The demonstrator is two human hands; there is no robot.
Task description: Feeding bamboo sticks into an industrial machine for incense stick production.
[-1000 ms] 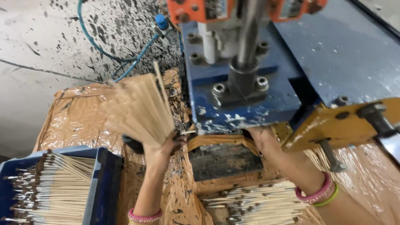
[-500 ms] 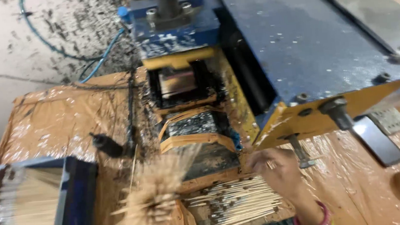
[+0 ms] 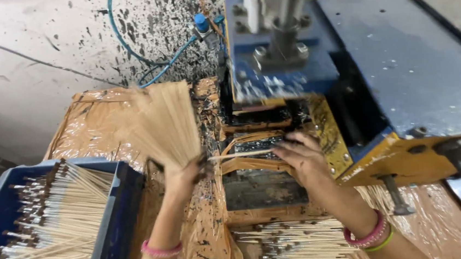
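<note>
Plastic-wrapped bench (image 3: 93, 129) is carrying the blue machine (image 3: 401, 67). Left hand (image 3: 182, 174) is clenching a fanned stick bundle (image 3: 167, 123); right hand (image 3: 301, 157) is pinching one stick (image 3: 240, 154) between them. Risk: stick slipping sideways, loose fan spilling toward blue crate (image 3: 107, 232).

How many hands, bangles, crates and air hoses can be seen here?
Hands: 2, left and right
Bangles: 3, pink, pink, green
Crates: 1, blue
Hoses: 1, blue
Total: 7
</note>
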